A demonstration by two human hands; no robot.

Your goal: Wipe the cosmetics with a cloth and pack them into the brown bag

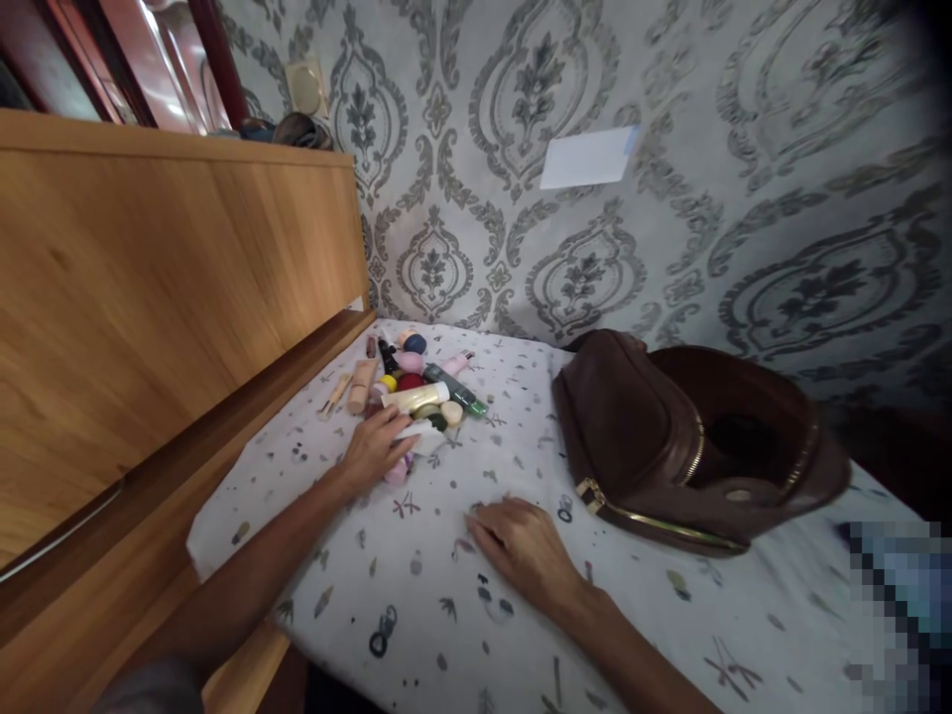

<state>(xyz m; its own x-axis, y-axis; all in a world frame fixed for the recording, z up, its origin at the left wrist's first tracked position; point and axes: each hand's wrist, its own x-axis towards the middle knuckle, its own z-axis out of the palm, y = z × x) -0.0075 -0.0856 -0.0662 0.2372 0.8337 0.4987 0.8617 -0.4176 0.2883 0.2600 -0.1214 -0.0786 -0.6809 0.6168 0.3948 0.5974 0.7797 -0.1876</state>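
Observation:
My left hand [374, 448] is at the near edge of a heap of cosmetics on the patterned sheet [446, 535]. Between its thumb and fingers is a thin white packet or tissue [425, 437]; its exact kind is unclear. A pale cream tube with a white cap [416, 399] lies just beyond the fingertips. Under the hand, a small pink item [398, 470] is partly hidden. Around these are a dark green tube [455, 389], a beige tube [361, 387] and a pink sponge [411, 362]. My right hand [525, 547] rests on the sheet, fingers curled, with nothing visible in it.
A brown leather bag [632, 436] lies unzipped on the right. A wooden board [178, 238] borders the left side. The patterned wall [476, 228] rises behind, with a white paper [589, 159] on it. A blurred pixelated patch covers the lower right corner.

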